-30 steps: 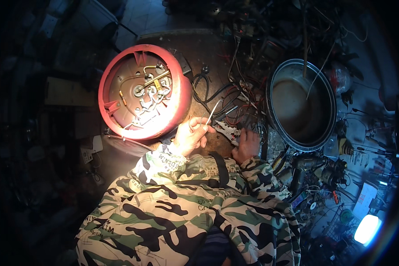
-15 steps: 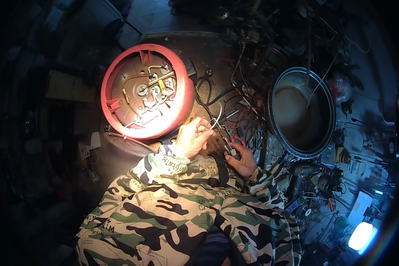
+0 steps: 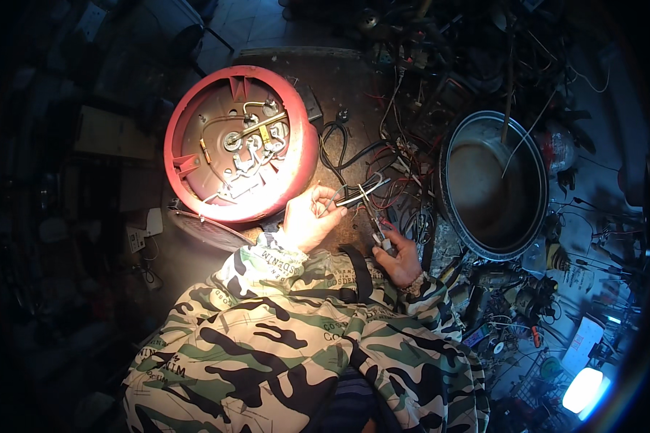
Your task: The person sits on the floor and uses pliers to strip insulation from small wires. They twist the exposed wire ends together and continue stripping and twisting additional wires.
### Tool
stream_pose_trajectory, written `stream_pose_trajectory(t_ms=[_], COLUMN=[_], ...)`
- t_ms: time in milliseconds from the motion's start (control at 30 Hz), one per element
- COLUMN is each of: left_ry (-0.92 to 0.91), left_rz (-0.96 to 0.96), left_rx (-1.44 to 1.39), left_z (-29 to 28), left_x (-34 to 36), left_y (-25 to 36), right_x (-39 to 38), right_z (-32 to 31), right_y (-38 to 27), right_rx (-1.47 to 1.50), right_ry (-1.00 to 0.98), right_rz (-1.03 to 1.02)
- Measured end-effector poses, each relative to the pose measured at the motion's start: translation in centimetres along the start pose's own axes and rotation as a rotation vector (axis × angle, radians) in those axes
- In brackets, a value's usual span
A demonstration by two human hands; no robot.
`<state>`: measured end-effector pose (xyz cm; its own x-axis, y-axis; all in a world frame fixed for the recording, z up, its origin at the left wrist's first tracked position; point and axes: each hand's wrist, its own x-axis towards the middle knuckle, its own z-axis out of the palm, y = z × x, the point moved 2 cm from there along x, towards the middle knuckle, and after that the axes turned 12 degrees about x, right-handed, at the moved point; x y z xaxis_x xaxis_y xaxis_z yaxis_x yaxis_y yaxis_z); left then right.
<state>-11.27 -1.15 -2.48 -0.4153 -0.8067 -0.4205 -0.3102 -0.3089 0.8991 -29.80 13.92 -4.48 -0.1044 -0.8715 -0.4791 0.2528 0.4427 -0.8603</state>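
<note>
My left hand pinches a white wire just below and right of a red round appliance, whose underside faces up, showing terminals and short wires. My right hand, lower right, grips a metal plier-like tool with a red handle. The tool's jaws reach up to the white wire beyond my left fingertips; whether they are closed on it I cannot tell. Dark cables lie beside both hands on the worn brown worktop.
A metal pot with long rods in it stands to the right. Tangled wires and tools crowd around it. A lit lamp glows at the lower right. A mesh guard lies under the appliance's lower left side.
My right hand has lifted the tool and brought its jaws up to the wire. The white wire in my left hand has swung down toward the right.
</note>
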Motion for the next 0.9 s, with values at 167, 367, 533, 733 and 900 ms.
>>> stream_pose_trajectory(t_ms=[167, 367, 533, 733, 900], left_ry=[0.057, 0.044, 0.046, 0.048, 0.033], left_rz=[0.114, 0.192, 0.190, 0.255, 0.264], left_rx=[0.216, 0.320, 0.320, 0.393, 0.399], left_z=[-0.6, 0.0, -0.1, -0.2, -0.2], left_x=[0.1, -0.4, -0.6, -0.6, -0.6], left_y=[-0.3, 1.8, 2.1, 1.9, 1.8], right_x=[-0.1, 0.2, 0.4, 0.5, 0.5], right_z=[0.8, 2.2, 2.5, 2.5, 2.9], right_y=[-1.6, -2.5, -2.0, -1.9, -2.6], right_rx=[-0.009, 0.015, 0.082, 0.112, 0.088], right_ry=[-0.048, -0.086, -0.107, -0.117, -0.124], right_rz=[0.046, 0.092, 0.107, 0.110, 0.113])
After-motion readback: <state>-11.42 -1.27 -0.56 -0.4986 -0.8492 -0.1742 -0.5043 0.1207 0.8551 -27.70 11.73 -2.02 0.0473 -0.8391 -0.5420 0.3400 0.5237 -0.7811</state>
